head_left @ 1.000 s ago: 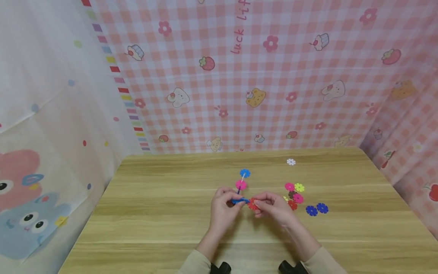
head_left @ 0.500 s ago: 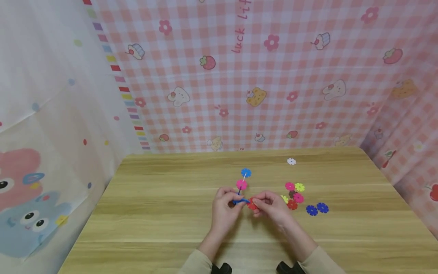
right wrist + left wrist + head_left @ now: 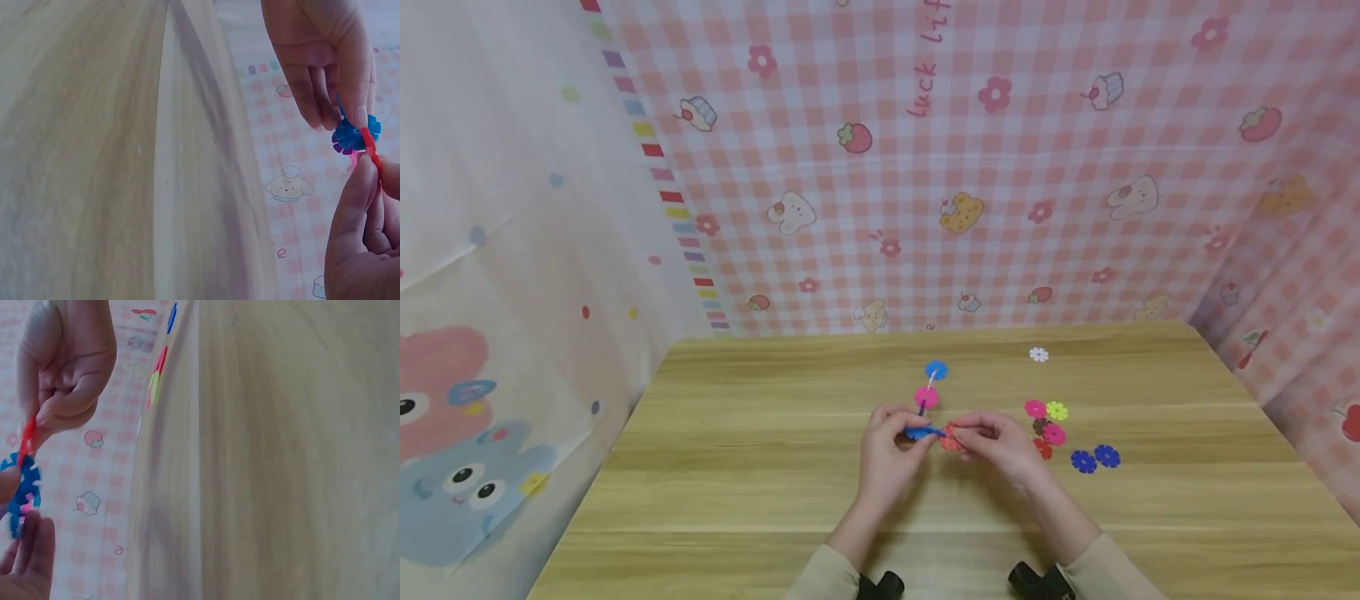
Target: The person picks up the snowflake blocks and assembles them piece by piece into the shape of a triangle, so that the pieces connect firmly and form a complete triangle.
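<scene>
In the head view my left hand (image 3: pixel 883 458) pinches a blue snowflake disc (image 3: pixel 919 432), part of a linked chain. Beyond it the chain runs through a purple disc (image 3: pixel 922 407), a pink disc (image 3: pixel 927 397) and a white one seen edge-on to a lighter blue disc (image 3: pixel 936 370). My right hand (image 3: pixel 1009 450) pinches a red snowflake disc (image 3: pixel 951 439) between thumb and fingers. The right wrist view shows the red disc (image 3: pixel 370 150) nearly edge-on, meeting the blue disc (image 3: pixel 350 134) at its rim. Fingers hide parts of both discs.
Loose discs lie right of the hands: a pink one (image 3: pixel 1035 408), a yellow one (image 3: pixel 1057 410), a brown one, another pink and a red (image 3: pixel 1042 449). Two dark blue discs (image 3: pixel 1083 461) are farther right. A white disc (image 3: pixel 1038 354) lies near the wooden table's (image 3: pixel 760 417) back edge.
Both hands have moved slightly away from the body, carrying the chain and the red disc with them. The red and blue discs stay together, and the loose discs lie unmoved.
</scene>
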Demonstrator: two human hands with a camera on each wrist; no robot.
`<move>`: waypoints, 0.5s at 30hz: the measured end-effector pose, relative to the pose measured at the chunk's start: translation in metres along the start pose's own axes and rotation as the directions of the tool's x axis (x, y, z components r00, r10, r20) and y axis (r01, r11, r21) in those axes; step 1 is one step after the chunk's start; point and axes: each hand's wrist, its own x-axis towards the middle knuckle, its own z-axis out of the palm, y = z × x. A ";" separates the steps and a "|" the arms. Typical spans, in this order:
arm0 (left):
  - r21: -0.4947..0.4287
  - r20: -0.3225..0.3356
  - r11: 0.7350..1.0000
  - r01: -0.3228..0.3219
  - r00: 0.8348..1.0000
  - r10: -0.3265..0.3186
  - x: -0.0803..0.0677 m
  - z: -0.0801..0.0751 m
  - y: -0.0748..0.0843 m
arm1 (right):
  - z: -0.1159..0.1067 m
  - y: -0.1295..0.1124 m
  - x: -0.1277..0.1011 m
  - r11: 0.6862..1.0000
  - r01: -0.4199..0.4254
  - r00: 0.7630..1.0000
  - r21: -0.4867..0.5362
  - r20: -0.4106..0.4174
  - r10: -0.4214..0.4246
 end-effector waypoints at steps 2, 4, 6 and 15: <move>0.040 0.014 0.999 -0.035 0.999 0.034 0.001 -0.003 0.001 | -0.001 -0.001 0.001 1.000 -0.004 1.000 -0.030 -0.016 0.004; 0.117 0.023 0.989 -0.086 0.996 0.084 0.002 -0.006 0.003 | -0.003 -0.001 0.001 0.999 -0.005 1.000 -0.051 -0.029 0.004; 0.199 0.048 0.967 -0.161 0.987 0.155 0.005 -0.009 0.005 | -0.004 -0.001 0.002 0.998 -0.005 0.999 -0.065 -0.041 0.003; 0.368 0.278 0.806 -0.463 0.882 0.380 0.011 -0.012 0.005 | 0.000 -0.004 0.001 0.997 -0.006 1.000 -0.080 -0.027 0.004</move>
